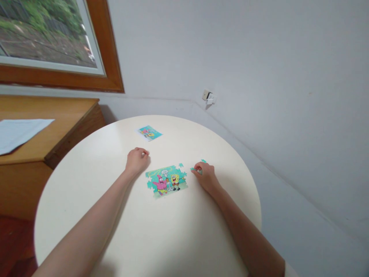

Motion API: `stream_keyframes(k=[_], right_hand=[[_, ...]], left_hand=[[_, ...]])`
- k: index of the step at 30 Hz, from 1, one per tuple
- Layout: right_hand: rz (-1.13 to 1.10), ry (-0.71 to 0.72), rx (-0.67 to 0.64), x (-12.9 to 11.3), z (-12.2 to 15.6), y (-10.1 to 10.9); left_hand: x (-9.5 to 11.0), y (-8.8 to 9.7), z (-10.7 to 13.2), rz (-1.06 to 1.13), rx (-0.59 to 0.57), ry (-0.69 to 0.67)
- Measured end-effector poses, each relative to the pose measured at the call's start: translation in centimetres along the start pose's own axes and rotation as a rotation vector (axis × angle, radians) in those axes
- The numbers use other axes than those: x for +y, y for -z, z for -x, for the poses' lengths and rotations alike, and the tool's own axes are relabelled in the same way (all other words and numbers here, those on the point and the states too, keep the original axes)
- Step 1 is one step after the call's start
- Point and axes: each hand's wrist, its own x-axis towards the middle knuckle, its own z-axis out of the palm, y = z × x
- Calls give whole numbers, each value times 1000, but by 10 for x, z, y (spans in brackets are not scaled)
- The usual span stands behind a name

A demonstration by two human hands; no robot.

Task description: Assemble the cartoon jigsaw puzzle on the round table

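Note:
A partly assembled jigsaw puzzle (167, 181) with pink, pale green and yellow cartoon figures on a teal ground lies on the round white table (178, 231). Its left and upper right edges are jagged. One loose puzzle piece (181, 165) sits just off its upper right side. To the right of the puzzle, my right hand (206, 176) is closed in a pinch on a small teal puzzle piece (192, 169). Another teal piece (203, 161) shows just behind that hand. My left hand (137, 159) rests above the puzzle's upper left corner, fingers curled closed, with nothing visible in them.
A small printed picture card (150, 132) with similar figures lies toward the table's far side. At left stands a wooden cabinet (72, 111) with a white sheet (23, 130) on it. A wall socket with a plug (210, 98) is behind the table.

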Motion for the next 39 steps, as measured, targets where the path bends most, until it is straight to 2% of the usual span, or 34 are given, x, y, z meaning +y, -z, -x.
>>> stream_keyframes(k=[10, 20, 24, 29, 39], right_hand=[[-107, 193, 49, -6, 2, 7], [-193, 48, 157, -10, 4, 10], [-244, 35, 144, -12, 5, 11], [-302, -78, 138, -17, 5, 14], [-285, -31, 134, -20, 4, 16]], left_hand=[[3, 0, 1, 4, 5, 11], [3, 0, 2, 15, -8, 19], [3, 0, 2, 29, 6, 16], [3, 1, 2, 29, 2, 13], [4, 1, 2, 32, -6, 31]])
